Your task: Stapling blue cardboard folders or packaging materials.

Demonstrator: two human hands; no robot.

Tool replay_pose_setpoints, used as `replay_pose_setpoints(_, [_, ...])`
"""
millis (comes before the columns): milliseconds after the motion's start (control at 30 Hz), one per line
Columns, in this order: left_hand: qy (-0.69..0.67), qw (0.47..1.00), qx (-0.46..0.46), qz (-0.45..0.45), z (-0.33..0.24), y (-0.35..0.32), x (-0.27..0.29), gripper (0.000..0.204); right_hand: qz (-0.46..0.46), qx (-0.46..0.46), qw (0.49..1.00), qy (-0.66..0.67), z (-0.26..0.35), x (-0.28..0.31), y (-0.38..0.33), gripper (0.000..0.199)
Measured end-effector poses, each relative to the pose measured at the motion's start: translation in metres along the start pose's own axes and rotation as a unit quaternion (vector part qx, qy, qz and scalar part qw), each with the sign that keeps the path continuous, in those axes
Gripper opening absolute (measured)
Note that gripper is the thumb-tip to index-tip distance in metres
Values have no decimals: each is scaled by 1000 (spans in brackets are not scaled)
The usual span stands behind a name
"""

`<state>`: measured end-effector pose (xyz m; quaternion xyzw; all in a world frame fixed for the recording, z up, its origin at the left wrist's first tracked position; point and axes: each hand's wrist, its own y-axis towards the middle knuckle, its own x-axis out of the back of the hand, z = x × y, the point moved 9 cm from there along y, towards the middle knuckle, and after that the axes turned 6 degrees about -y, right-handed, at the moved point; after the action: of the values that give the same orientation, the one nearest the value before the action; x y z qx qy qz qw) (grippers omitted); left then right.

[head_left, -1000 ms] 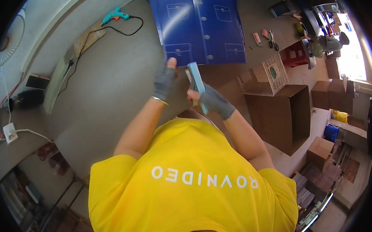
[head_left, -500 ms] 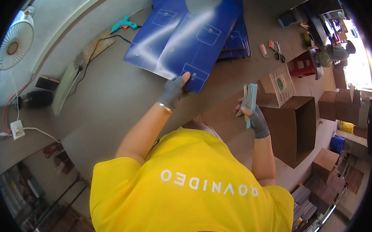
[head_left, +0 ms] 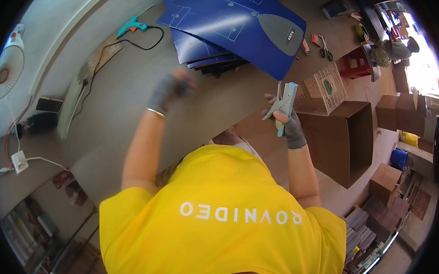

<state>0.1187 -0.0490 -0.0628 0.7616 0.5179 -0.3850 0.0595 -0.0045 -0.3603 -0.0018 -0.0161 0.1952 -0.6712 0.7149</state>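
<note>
In my gloved right hand (head_left: 293, 129), fingers wrapped round the handles, is a light-blue plier stapler (head_left: 289, 97) with its jaws pointing away from me. My left hand (head_left: 170, 91), in a grey fingerless glove, hangs over the table apart from the sheets; motion smears its fingers. Beyond both hands lies a stack of glossy blue card sheets (head_left: 199, 49) printed with pockets and buttons. The top sheet (head_left: 224, 20) lies slanted across the stack, its grey end (head_left: 282, 34) toward the right.
A teal glue gun (head_left: 132, 27) with a black cord lies at the far left. Scissors (head_left: 324, 47) and a small red-and-white box (head_left: 305, 46) sit right of the stack. An open cardboard box (head_left: 327, 137) and a cream plastic basket (head_left: 323, 90) stand by my right arm.
My left hand has let go of the blue sheet and drawn back leftward. That sheet now lies turned across the stack. The stapler stays in my right hand, shifted slightly left and away.
</note>
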Motion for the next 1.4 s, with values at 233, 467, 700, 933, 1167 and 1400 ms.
replay_pose_setpoints(233, [-74, 973, 219, -16, 106, 53, -174, 39, -54, -99, 982, -153, 4, 72, -10, 47])
replay_pose_setpoints(467, [26, 994, 105, -16, 101, 63, -151, 43, 15, -143, 947, -288, 2, 33, -3, 54])
replay_pose_setpoints(700, [54, 996, 68, 22, 82, -1, -97, 49, 102, -118, 964, -214, -38, -67, 7, 41])
replay_pose_setpoints(933, [94, 993, 70, -1, 78, -15, -70, 38, 35, -160, 920, -357, -49, -86, 9, 26])
replay_pose_setpoints(1167, [142, 984, -12, -103, 54, -32, -50, 35, 43, -232, 918, -320, -63, -92, 7, 30])
replay_pose_setpoints(1400, [104, 989, 21, -101, 8, -70, -27, 45, -70, -119, 951, -276, -13, -13, 17, 28])
